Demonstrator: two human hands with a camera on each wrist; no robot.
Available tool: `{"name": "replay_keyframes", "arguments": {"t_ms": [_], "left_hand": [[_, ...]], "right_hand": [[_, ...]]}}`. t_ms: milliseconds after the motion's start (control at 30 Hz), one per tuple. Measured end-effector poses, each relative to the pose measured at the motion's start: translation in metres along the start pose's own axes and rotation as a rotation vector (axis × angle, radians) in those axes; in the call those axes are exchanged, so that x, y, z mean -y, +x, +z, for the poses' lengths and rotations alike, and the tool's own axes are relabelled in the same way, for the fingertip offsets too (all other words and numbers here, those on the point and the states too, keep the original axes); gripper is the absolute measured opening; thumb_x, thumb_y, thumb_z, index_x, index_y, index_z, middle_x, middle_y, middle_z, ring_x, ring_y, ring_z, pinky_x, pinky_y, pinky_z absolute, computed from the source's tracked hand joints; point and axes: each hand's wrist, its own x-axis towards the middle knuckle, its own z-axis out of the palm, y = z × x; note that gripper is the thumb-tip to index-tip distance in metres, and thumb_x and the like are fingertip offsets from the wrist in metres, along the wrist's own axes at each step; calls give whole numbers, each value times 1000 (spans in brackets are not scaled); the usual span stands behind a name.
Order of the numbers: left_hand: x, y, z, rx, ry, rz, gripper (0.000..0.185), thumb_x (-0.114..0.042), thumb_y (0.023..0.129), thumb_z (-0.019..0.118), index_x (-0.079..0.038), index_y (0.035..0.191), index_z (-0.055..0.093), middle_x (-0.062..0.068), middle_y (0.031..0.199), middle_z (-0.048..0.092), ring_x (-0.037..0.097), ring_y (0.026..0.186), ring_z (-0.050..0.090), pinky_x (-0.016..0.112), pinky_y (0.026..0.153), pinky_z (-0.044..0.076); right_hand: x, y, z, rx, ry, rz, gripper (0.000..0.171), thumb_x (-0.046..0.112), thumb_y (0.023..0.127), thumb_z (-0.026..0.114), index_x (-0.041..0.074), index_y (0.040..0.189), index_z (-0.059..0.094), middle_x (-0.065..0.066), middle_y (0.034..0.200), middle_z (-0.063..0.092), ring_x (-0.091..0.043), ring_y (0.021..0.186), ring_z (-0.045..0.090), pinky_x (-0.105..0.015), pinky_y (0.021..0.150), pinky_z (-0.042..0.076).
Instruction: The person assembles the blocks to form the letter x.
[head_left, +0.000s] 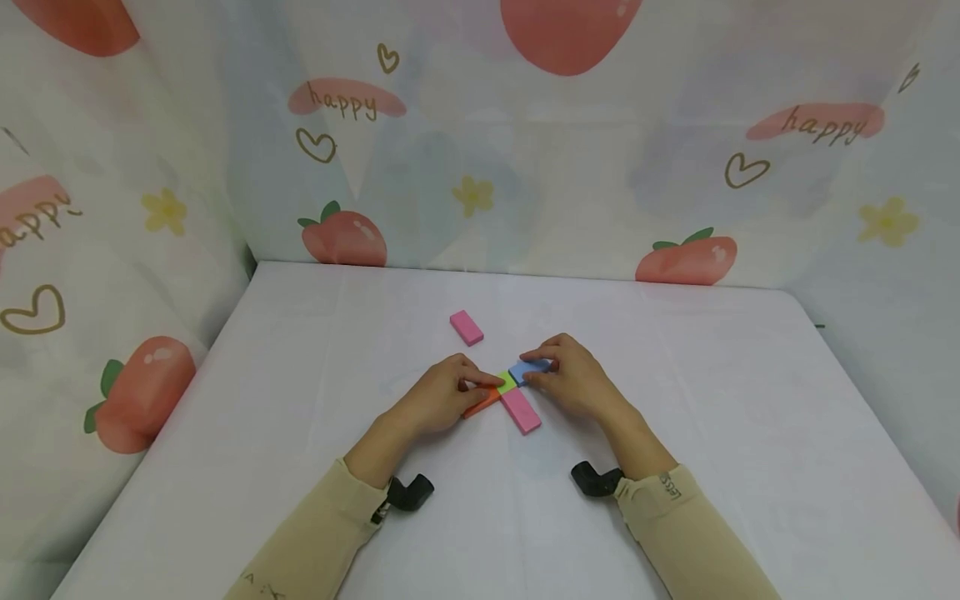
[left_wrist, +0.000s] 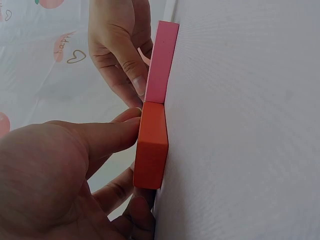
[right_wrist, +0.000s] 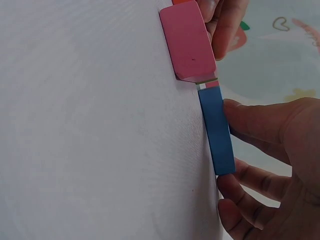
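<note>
An orange block (head_left: 482, 403), a small yellow-green block (head_left: 507, 382) and a blue block (head_left: 529, 370) lie in a slanting row on the white table, with a pink block (head_left: 521, 412) angled off toward the near side. My left hand (head_left: 446, 390) holds the orange block (left_wrist: 152, 145) with thumb and fingers, its index fingertip reaching the yellow-green one. From the other end, my right hand (head_left: 570, 375) grips the blue block (right_wrist: 217, 131), thumb on one side and fingers near its outer end. The right wrist view shows a narrow gap between the blue and pink blocks.
A second pink block (head_left: 467, 328) lies by itself farther back on the table. Printed fabric walls (head_left: 480, 142) with fruit, hearts and flowers rise behind and at the sides. Black wrist mounts (head_left: 411, 492) stick out from both sleeves over the tabletop (head_left: 360, 333).
</note>
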Motion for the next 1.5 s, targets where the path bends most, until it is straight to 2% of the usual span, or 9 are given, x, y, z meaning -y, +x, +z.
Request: {"name": "replay_keyframes", "arguments": {"t_ms": [600, 1000, 1233, 1500], "left_hand": [[0, 1, -1, -2, 17, 6, 26, -28, 94, 63, -42, 115, 70, -10, 99, 54, 14, 85, 52, 29, 67, 44], [2, 2, 0, -8, 19, 15, 26, -28, 94, 63, -42, 114, 70, -11, 98, 53, 14, 84, 52, 29, 67, 45], [2, 3, 1, -12, 19, 12, 26, -28, 94, 63, -42, 114, 70, -10, 98, 53, 14, 84, 52, 29, 67, 45], [1, 3, 3, -13, 12, 4, 24, -28, 94, 64, -42, 112, 70, -9, 99, 54, 14, 84, 53, 29, 67, 46]], "right_hand": [[2, 0, 1, 0, -3, -26, 30, 28, 87, 72, 21, 116, 71, -4, 118, 54, -20, 94, 51, -32, 77, 41], [3, 0, 0, 13, -5, 10, 30, 30, 87, 72, 23, 117, 71, -1, 117, 53, -20, 95, 51, -33, 78, 42], [2, 1, 0, 6, -14, -7, 30, 29, 87, 72, 21, 117, 71, -4, 117, 54, -21, 94, 50, -32, 76, 41], [3, -1, 1, 10, -19, 13, 29, 30, 88, 71, 23, 116, 71, -2, 116, 53, -21, 94, 50, -32, 77, 41]]}}
